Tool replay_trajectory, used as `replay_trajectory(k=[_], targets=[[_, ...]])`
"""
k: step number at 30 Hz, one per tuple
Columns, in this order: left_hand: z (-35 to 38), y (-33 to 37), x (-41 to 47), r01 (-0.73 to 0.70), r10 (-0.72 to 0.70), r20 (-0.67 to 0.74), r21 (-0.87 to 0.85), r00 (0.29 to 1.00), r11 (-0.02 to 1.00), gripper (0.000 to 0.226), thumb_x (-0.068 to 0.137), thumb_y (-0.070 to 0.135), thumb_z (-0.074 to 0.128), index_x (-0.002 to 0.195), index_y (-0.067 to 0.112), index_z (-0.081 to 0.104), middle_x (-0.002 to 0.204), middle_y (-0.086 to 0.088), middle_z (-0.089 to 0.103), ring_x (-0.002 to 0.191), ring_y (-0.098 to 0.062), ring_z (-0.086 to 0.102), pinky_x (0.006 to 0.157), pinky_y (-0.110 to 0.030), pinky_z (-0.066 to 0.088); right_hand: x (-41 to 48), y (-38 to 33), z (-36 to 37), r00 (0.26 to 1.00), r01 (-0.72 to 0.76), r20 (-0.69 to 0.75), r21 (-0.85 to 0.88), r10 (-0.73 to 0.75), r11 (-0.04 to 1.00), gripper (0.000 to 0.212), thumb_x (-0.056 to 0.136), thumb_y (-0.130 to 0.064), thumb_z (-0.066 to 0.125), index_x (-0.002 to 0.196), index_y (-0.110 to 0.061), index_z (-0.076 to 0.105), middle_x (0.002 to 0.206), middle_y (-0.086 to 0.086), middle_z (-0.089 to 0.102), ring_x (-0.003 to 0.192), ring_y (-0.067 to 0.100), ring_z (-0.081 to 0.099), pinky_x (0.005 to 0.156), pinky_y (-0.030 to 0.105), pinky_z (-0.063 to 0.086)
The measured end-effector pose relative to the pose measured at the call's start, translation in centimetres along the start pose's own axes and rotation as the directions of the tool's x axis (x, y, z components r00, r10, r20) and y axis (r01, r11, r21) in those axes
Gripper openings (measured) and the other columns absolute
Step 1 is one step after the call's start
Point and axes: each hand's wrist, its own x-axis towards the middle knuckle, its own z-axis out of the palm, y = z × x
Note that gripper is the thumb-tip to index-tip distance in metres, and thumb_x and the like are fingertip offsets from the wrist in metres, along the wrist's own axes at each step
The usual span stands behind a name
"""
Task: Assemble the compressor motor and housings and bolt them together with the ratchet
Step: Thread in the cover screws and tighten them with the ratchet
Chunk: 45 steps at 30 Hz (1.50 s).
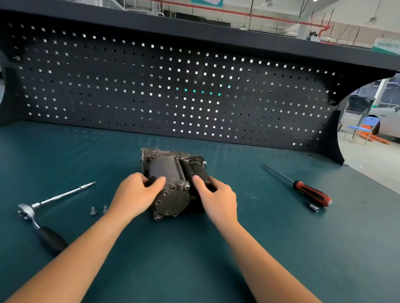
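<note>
Left grip (133, 194) and right grip (216, 198) clasp the dark grey metal compressor (174, 180). Chrome black-handled ratchet (40, 219) lies at eight o'clock, nearer left grip.

the compressor (170, 185) lies in the middle of the frame on the green surface (183, 270). it is dark grey metal, with two round tubes side by side and a round end plate with small holes facing the near edge. the shiny ratchet (26, 211), with a black handle and a long thin bar, lies at the lower left. two small bolts (93, 211) lie just right of it.
</note>
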Motion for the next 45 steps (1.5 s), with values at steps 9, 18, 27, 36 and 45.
replay_trajectory(k=[9,18,27,36,45], targets=[[-2.5,-1.5,-0.3,-0.001,0.015,-0.149,0.097,0.989,0.995,0.031,0.086,0.033,0.055,0.069,0.007,0.059,0.066,-0.001,0.059,0.068,-0.023,0.052,0.055,-0.031,0.035,-6.2,-0.2,-0.8,0.989,0.105,0.119,-0.1,-0.093,0.989,0.057,0.09,-0.054,0.045,0.142,-0.029,0.039,0.111,-0.006,0.041,0.089,0.004,0.041,0.079,0.016,0.028],[-3.4,1.9,-1.3,-0.276,0.306,-0.177,0.179,0.935,0.945,0.029,0.084,0.03,0.058,0.059,0.015,0.062,0.053,0.009,0.058,0.057,-0.008,0.051,0.048,-0.021,0.031,-8.4,1.3,-2.8,0.98,0.196,0.014,-0.175,-0.196,0.965,0.05,0.094,-0.047,0.045,0.138,-0.025,0.045,0.095,-0.009,0.05,0.087,0.004,0.046,0.07,0.009,0.033],[-4.2,4.2,0.5,-0.361,0.392,-0.066,0.279,0.917,0.89,0.026,0.083,0.028,0.058,0.065,0.012,0.066,0.06,0.001,0.063,0.064,-0.018,0.058,0.052,-0.023,0.038,-9.2,1.2,-2.4,0.938,0.339,0.05,-0.345,-0.344,0.875,0.055,0.097,-0.046,0.036,0.145,-0.021,0.03,0.123,-0.007,0.033,0.099,0.009,0.045,0.078,0.012,0.032],[-4.3,8.1,2.2,-0.669,0.693,0.154,0.471,0.704,0.575,0.028,0.087,0.035,0.053,0.072,0.015,0.066,0.053,0.004,0.055,0.053,-0.018,0.049,0.05,-0.025,0.033,-9.5,1.4,-2.6,0.964,0.266,0.074,-0.305,-0.256,0.914,0.04,0.099,-0.037,0.039,0.132,-0.018,0.05,0.111,-0.012,0.041,0.122,0.006,0.031,0.105,0.022,0.022],[-4.8,7.8,2.3,-0.823,0.825,0.315,0.496,0.469,0.278,0.069,0.069,0.055,0.007,0.071,0.015,0.063,0.051,-0.004,0.059,0.049,-0.026,0.054,0.05,-0.024,0.032,-10.1,1.6,-2.1,0.963,0.186,0.253,-0.375,-0.092,0.908,0.05,0.095,-0.043,0.043,0.14,-0.021,0.039,0.139,-0.013,0.032,0.14,0.0,-0.001,0.114,0.042,-0.008]])
